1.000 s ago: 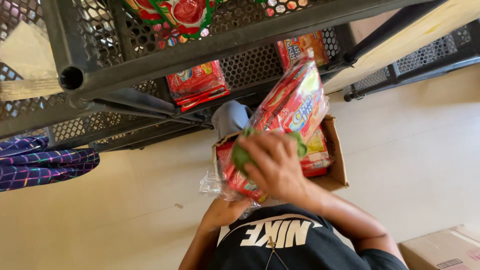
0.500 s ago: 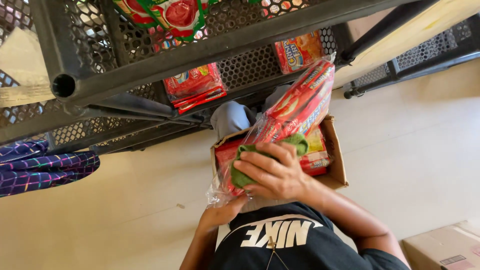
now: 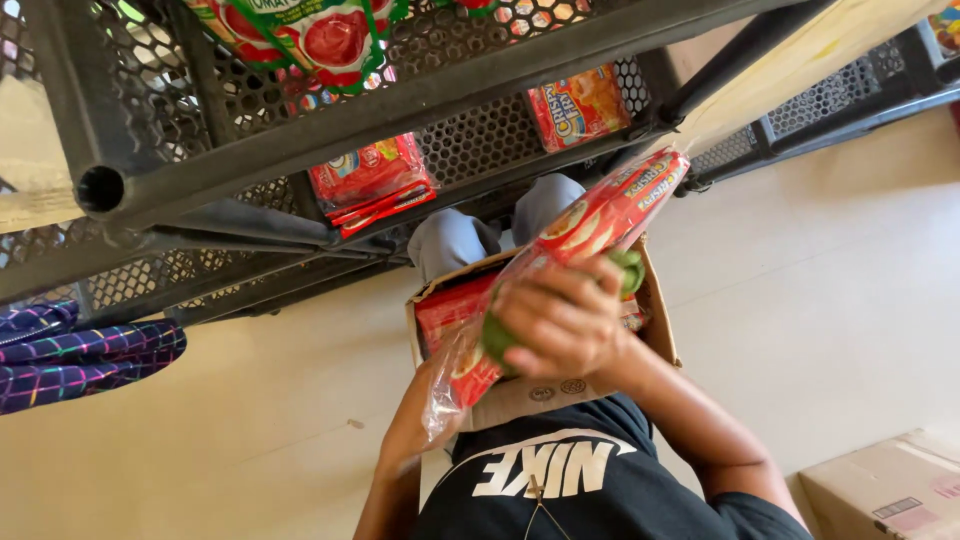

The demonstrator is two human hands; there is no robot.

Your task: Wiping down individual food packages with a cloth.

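Right hand (image 3: pixel 565 320) clamps mid-length a light, crinkly, slippery red plastic-wrapped multipack of snack packets (image 3: pixel 590 225) above the open brown cardboard box (image 3: pixel 655 320); left hand's grip cannot be told.

Red snack multipack (image 3: pixel 590 225): glossy clear plastic film over printed red wrappers, creased, catching highlights; held in the right hand (image 3: pixel 560 325).
Open carton (image 3: pixel 520 395): brown corrugated cardboard, matt, rough cut edges.
Shelf rack (image 3: pixel 400 110): dark painted metal, tubular frame with perforated sheet decks, dull satin finish.
Packs on the shelves (image 3: pixel 370 180): shiny printed plastic wrap.
T-shirt (image 3: pixel 560 490): black knit cloth, matt, with a smooth white print.
Floor (image 3: pixel 850 300): pale, smooth, faint sheen.
Checked fabric (image 3: pixel 70 350): purple woven cloth, soft.
Second box (image 3: pixel 880 490): matt brown cardboard.
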